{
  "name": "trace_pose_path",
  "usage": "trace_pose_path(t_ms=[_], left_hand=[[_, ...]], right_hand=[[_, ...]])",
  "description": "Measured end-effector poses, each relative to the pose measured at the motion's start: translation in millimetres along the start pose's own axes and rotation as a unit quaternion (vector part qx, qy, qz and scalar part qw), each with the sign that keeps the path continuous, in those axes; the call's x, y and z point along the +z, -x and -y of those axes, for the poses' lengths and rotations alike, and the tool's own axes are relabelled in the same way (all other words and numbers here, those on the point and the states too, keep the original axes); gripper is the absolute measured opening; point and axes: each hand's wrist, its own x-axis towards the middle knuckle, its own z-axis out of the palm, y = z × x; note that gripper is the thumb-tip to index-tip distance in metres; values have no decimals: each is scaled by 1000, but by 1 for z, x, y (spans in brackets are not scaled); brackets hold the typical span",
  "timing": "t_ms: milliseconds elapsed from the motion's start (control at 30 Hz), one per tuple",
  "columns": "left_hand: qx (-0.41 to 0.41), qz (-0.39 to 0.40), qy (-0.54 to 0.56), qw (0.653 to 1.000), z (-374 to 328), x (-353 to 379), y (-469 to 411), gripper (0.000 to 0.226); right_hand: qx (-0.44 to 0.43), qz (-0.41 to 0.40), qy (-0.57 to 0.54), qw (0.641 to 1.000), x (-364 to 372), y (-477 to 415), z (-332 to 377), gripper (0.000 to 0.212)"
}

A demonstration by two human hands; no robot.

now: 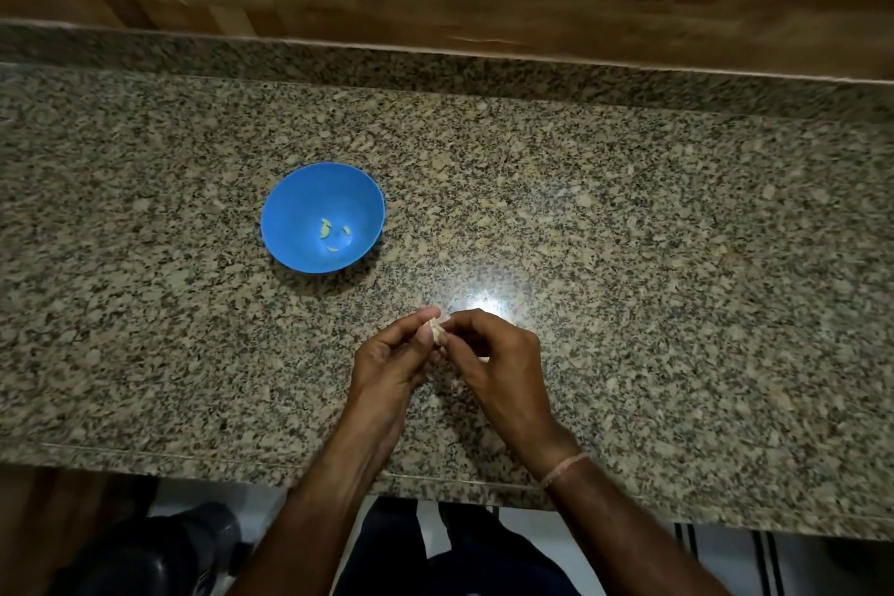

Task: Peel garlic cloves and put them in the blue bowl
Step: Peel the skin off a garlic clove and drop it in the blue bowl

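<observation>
Done: three peeled cloves (334, 235) in blue bowl (300, 203) | left hand (392, 356) and right hand (493, 363) fingers (425, 317) pinch garlic clove (437, 329) near bowl | peeling not finished

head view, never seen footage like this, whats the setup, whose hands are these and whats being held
There is no machine here. A person wears one camera on the head, looking forward and down, so you see their own two hands from above. The left hand and the right hand meet over a speckled granite counter. Together they pinch a small pale garlic clove, apparently to peel it. Farther back and to the left stands a blue bowl with a few peeled pieces inside.
</observation>
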Motion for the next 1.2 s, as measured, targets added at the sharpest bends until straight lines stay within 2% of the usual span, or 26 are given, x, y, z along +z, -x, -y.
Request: trace_pose_path(t_ms=[200, 400, 500, 567, 633, 733, 833, 900, 933, 967, 1033, 1133, 1200], left_hand=[[20, 8, -9, 1000, 4, -4, 2, 38], [17, -13, -20, 1000, 8, 2, 10, 34], [-2, -43, -41, 998, 10, 6, 5, 23], [7, -72, -105, 992, 8, 4, -1, 18], [69, -119, -254, 957, 5, -2, -9, 17], [201, -141, -494, 834, 2, -12, -26, 20], [237, -98, -611, 749, 8, -20, -39, 30], [245, -109, -660, 702, 15, -21, -32, 42], [253, -125, -666, 690, 20, -21, -24, 45], [263, -140, -658, 692, 25, -20, -14, 44], [268, -146, -625, 718, 40, -21, 6, 37], [219, -120, -585, 772, 59, -26, 18, 28], [198, -112, -577, 785, 62, -28, 15, 24]], right_hand=[[-26, 34, 36, 998, -4, 1, 3, 14], [-54, 21, 159, 985, 5, 7, -5, 13], [-5, 2, 83, 997, 5, 6, -4, 14], [52, -13, 18, 998, 1, 4, -8, 8], [85, -15, 30, 996, -6, 3, -23, 5], [108, 33, 82, 990, -11, 8, -47, 10], [103, 71, 130, 984, -4, 15, -54, 15], [102, 87, 141, 981, 0, 17, -55, 18], [104, 92, 143, 980, 1, 17, -56, 20], [108, 95, 147, 979, 1, 16, -56, 21], [116, 102, 160, 975, 0, 14, -56, 21], [126, 116, 187, 967, 0, 7, -53, 19], [147, 122, 189, 963, 0, 2, -54, 14]])
